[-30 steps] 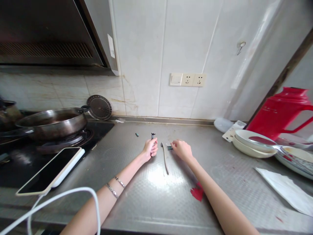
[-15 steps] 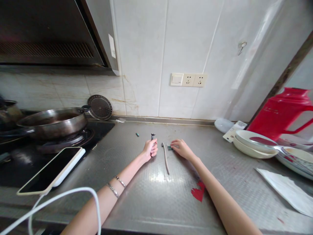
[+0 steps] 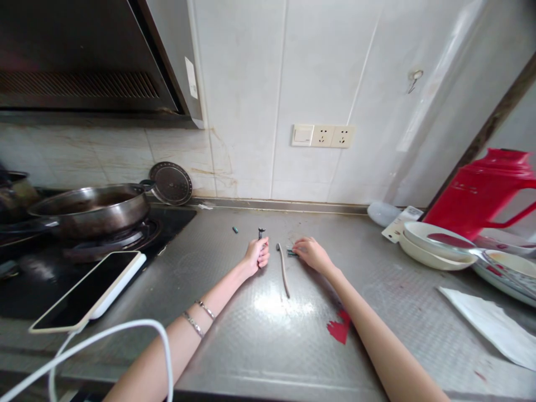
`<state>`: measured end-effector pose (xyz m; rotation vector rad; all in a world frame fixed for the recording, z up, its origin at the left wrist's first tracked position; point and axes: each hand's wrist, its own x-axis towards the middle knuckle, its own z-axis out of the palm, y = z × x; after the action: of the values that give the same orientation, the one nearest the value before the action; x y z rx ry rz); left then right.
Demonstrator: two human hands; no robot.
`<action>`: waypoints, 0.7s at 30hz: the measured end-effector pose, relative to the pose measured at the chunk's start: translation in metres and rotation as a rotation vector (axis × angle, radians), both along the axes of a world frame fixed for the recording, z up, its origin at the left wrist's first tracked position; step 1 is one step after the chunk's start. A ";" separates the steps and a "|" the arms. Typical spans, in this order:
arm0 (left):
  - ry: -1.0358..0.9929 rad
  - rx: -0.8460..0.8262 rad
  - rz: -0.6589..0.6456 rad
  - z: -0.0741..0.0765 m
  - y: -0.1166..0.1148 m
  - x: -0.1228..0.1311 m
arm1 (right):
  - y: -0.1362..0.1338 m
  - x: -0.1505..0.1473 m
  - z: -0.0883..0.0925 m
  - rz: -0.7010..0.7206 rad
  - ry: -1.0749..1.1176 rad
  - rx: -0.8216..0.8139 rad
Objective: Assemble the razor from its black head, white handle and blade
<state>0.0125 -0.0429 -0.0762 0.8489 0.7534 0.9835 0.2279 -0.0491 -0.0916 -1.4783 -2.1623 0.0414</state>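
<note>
My left hand [image 3: 256, 254] is closed in a fist around a small dark tool [image 3: 261, 231] with a T-shaped head, which sticks up above the fingers. My right hand [image 3: 312, 254] lies low over the counter, its fingers bent down onto small dark-green pieces [image 3: 292, 253] whose kind I cannot make out. Between the hands lies a thin pale stick [image 3: 284, 273] with a dark end. Farther back and to the left is a short dark-green cylinder [image 3: 235, 229]. A red paper cutout [image 3: 338, 329] rests beside my right forearm.
On the left are a phone [image 3: 87, 290] with a white cable [image 3: 113, 329], a steel pan [image 3: 96, 206] on the stove and a round perforated disc [image 3: 171, 183]. To the right stand a red thermos [image 3: 481, 195], stacked bowls [image 3: 435, 257] and a white tissue [image 3: 489, 324].
</note>
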 end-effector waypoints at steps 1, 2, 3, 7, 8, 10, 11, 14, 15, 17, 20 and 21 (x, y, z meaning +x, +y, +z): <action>0.000 0.000 -0.001 0.000 0.000 0.000 | 0.000 0.000 0.000 -0.003 -0.005 -0.007; -0.001 0.001 -0.002 0.000 0.000 0.000 | 0.001 0.001 0.000 -0.005 -0.004 -0.014; -0.001 0.001 -0.003 0.000 0.000 0.000 | 0.002 0.001 0.000 -0.007 0.001 -0.021; -0.001 -0.002 -0.001 -0.001 -0.001 0.001 | 0.002 0.000 0.000 -0.017 0.021 -0.038; 0.000 -0.006 0.000 -0.001 -0.001 0.001 | 0.001 0.000 0.001 -0.017 0.016 -0.040; 0.000 -0.015 0.000 0.000 -0.001 0.001 | 0.000 -0.002 0.003 -0.019 0.003 -0.042; -0.001 -0.017 -0.002 0.000 -0.001 0.001 | 0.000 -0.003 0.003 -0.021 -0.004 -0.042; -0.005 -0.016 -0.008 0.000 -0.001 0.001 | 0.000 -0.003 0.005 -0.040 -0.027 -0.037; -0.005 -0.015 -0.009 0.000 -0.001 0.001 | 0.000 -0.003 0.005 -0.044 -0.033 -0.037; -0.003 -0.014 -0.008 0.000 -0.001 0.002 | 0.002 -0.002 0.004 -0.033 -0.035 -0.043; 0.000 -0.003 -0.007 -0.001 -0.001 0.002 | 0.005 0.000 0.002 0.020 -0.008 -0.072; 0.002 0.000 -0.007 -0.001 -0.001 0.002 | 0.006 0.000 0.001 0.035 0.005 -0.081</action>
<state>0.0140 -0.0437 -0.0771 0.8519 0.7518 0.9761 0.2283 -0.0436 -0.0908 -1.4830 -2.2066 0.1464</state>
